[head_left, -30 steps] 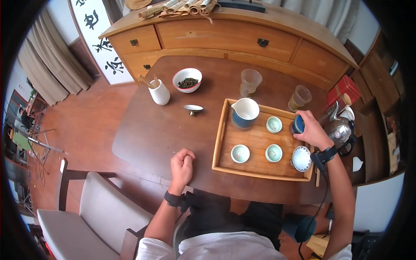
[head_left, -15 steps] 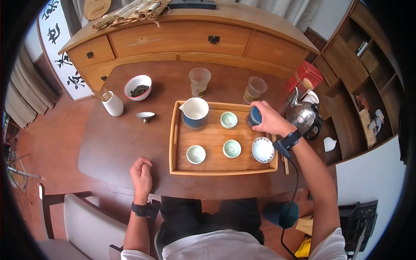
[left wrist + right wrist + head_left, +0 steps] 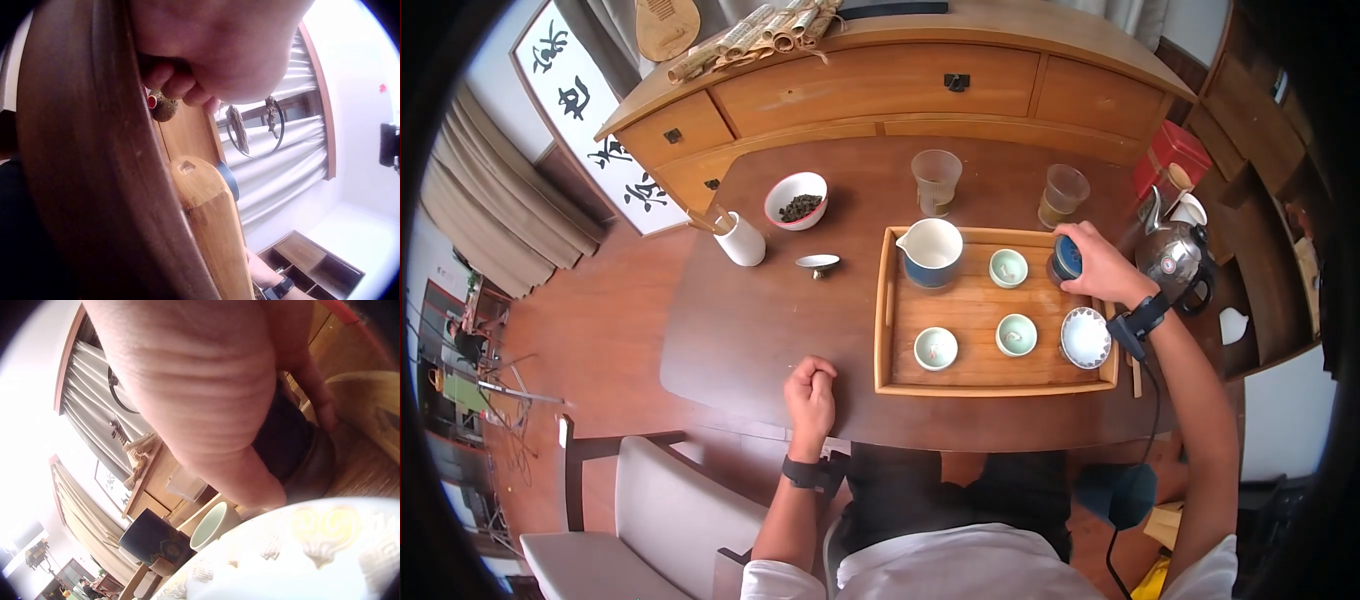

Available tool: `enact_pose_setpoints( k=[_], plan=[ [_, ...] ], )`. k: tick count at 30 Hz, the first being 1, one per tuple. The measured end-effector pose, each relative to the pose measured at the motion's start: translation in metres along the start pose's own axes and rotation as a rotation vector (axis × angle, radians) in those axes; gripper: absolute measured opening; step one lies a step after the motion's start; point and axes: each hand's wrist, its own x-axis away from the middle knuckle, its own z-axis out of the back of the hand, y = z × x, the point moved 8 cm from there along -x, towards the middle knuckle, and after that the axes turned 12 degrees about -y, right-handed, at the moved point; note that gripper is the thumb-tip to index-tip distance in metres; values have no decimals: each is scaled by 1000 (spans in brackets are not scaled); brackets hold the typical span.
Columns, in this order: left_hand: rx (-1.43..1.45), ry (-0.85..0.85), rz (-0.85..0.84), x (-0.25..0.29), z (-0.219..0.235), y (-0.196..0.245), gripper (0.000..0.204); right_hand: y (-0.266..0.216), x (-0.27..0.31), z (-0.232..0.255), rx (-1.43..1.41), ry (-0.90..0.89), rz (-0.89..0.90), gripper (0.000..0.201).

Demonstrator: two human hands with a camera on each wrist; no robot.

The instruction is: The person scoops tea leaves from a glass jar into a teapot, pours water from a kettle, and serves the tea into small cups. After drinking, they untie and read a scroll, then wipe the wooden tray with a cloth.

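Observation:
My right hand (image 3: 1100, 268) grips a dark blue cup (image 3: 1067, 257) at the tray's back right, thumb and fingers on opposite sides. The right wrist view shows the cup (image 3: 284, 437) low against the tray, partly behind my palm. A white patterned bowl (image 3: 1086, 338) sits in front of it. The wooden tray (image 3: 990, 383) also holds a blue and white spouted pitcher (image 3: 932, 252) and three pale green cups, one (image 3: 1008, 268) nearest the blue cup. My left hand (image 3: 810, 395) rests at the table's front edge, left of the tray, fingers loosely curled and holding nothing.
Behind the tray stand two clear glasses (image 3: 937, 178) (image 3: 1063, 192). A steel kettle (image 3: 1170, 252) is close to my right wrist. At the left are a bowl of dark leaves (image 3: 797, 200), a white tool holder (image 3: 741, 241) and a small metal piece (image 3: 817, 262).
The head view has swung one way and partly back. Both hands keep their places, the right still gripping the blue cup on the tray.

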Motion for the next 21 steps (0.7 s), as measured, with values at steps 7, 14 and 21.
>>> enact_pose_setpoints(
  k=[7, 14, 21],
  plan=[
    [-2, 11, 37, 1, 0, 5, 19, -2, -1, 0, -6, -1, -4, 68],
    [-17, 7, 18, 1, 1, 0, 19, 3, -1, -1, -5, -14, -24, 69],
    [-25, 8, 20, 1, 1, -2, 18, 0, -1, 0, 11, 2, -10, 68]
  ],
)
